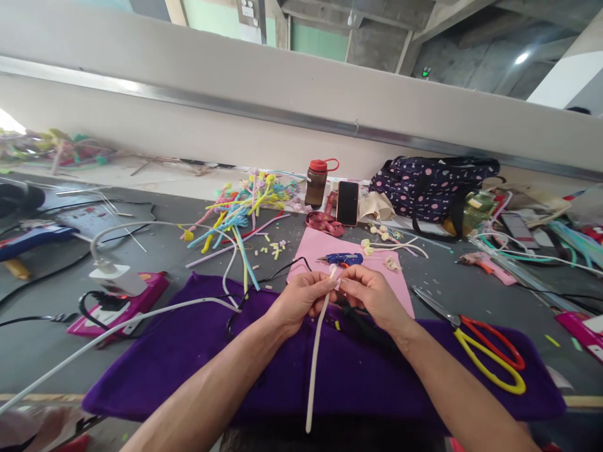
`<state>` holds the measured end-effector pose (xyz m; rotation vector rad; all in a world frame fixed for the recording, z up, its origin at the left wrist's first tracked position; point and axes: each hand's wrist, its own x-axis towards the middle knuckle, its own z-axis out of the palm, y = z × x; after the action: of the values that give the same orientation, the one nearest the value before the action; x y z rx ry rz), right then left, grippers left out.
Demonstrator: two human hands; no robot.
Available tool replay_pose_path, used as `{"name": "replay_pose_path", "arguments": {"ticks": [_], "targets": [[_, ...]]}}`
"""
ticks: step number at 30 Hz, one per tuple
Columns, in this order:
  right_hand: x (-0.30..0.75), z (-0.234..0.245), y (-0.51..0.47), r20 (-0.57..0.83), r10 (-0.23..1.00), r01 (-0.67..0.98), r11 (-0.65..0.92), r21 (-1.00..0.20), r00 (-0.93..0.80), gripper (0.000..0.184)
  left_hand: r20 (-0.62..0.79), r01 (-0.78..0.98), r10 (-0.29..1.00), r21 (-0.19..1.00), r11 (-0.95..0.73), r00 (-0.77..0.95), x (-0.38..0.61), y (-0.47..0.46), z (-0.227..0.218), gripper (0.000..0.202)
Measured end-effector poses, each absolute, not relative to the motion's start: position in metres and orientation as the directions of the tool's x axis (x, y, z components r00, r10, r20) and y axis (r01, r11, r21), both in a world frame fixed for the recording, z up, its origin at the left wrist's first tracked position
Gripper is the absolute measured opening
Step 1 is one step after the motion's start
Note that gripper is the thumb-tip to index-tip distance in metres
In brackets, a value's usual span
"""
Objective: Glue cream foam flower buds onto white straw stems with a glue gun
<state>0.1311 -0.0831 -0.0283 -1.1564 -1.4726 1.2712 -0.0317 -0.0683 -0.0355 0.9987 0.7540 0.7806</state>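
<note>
Both my hands meet over the purple cloth [188, 351] and pinch the top end of a long white pipe cleaner [315, 364]. My left hand [301, 301] grips it just below the tip, and the stem hangs down toward me. My right hand [372, 295] pinches the small curled tip with its fingertips. Just beyond my hands a blue glue gun [342, 258] lies on a pink sheet [315, 248].
Scissors with red and yellow handles [490, 351] lie on the cloth at right. A heap of coloured pipe cleaners [245, 207], a brown bottle [316, 182], a phone [347, 203] and a dotted bag [428, 185] sit farther back. A pink power strip [122, 301] and cables lie left.
</note>
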Motion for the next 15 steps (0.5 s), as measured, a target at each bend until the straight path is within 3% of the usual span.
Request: {"name": "replay_pose_path", "arguments": {"ticks": [15], "targets": [[0.149,-0.023,-0.077,0.08,0.981,0.145,0.106,-0.984,-0.176,0.021,-0.203,-0.219,0.831,0.908,0.358,0.517,-0.033,-0.068,-0.034,0.03]]}}
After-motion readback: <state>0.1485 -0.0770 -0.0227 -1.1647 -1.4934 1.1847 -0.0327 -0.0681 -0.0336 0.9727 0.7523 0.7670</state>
